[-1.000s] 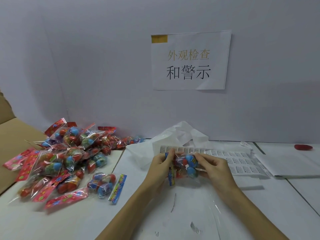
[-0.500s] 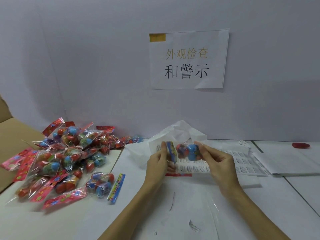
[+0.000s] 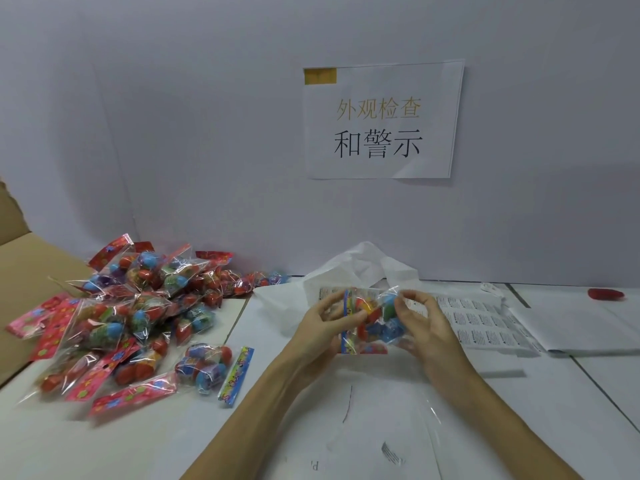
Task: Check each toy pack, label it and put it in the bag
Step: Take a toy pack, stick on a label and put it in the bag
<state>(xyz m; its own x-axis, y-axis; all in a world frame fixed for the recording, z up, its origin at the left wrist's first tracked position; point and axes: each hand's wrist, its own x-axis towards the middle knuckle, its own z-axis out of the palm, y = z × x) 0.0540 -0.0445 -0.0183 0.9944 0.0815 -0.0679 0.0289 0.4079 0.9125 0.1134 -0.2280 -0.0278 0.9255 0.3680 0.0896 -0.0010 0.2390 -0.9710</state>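
Both hands hold one clear toy pack (image 3: 375,322) of red and blue balls just above the white table. My left hand (image 3: 320,327) grips its end with the blue header card. My right hand (image 3: 424,323) pinches the other end with thumb and fingers. Behind the pack lies a sheet of small printed labels (image 3: 481,322). A white plastic bag (image 3: 349,271) lies crumpled against the wall behind my hands. A heap of several more toy packs (image 3: 138,310) covers the table's left side.
A brown cardboard box (image 3: 24,268) stands at the far left. A paper sign (image 3: 381,119) hangs on the grey wall. A small red object (image 3: 606,293) lies far right. Sheets of clear film (image 3: 433,420) lie near the front edge.
The pack has been turned and lowered a little between my hands; its header card now points down on the left. The view has tilted slightly.
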